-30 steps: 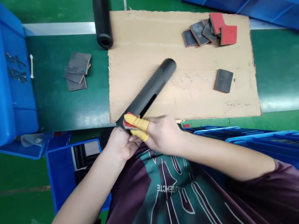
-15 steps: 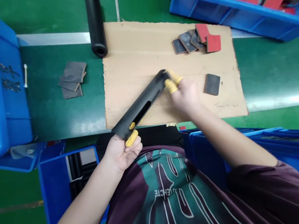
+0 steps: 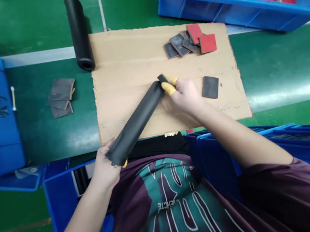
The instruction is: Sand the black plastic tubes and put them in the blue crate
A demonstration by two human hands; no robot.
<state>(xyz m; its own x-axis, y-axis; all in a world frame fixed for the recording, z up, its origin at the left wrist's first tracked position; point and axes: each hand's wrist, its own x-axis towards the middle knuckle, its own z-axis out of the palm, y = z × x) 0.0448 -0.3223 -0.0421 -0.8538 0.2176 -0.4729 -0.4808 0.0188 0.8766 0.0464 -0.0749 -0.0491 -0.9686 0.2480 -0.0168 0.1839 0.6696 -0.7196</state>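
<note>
A black tube [image 3: 137, 123] slants across the front of the cardboard sheet [image 3: 124, 73]. My left hand [image 3: 106, 165] is wrapped round its lower end, with the fingers mostly hidden beneath. At the upper end my right hand [image 3: 182, 91], with yellow finger covers, pinches a small dark abrasive pad [image 3: 163, 78] against the tube's rim. A single dark square pad [image 3: 210, 87] lies on the cardboard to the right of that hand. Farther back is a loose cluster of dark and red square pads [image 3: 207, 43].
Another black tube [image 3: 79, 31] lies at the cardboard's back left corner. Several grey pads [image 3: 61, 90] are stacked on the green table [image 3: 40, 139]. Blue bins stand at left [image 3: 1, 130] and back right [image 3: 232, 12], the latter full of pads.
The tube has rolled in my left hand, so its long slot no longer shows. My right hand has shifted slightly at the upper end, where the dark pad now shows clearly. The view has moved slightly.
</note>
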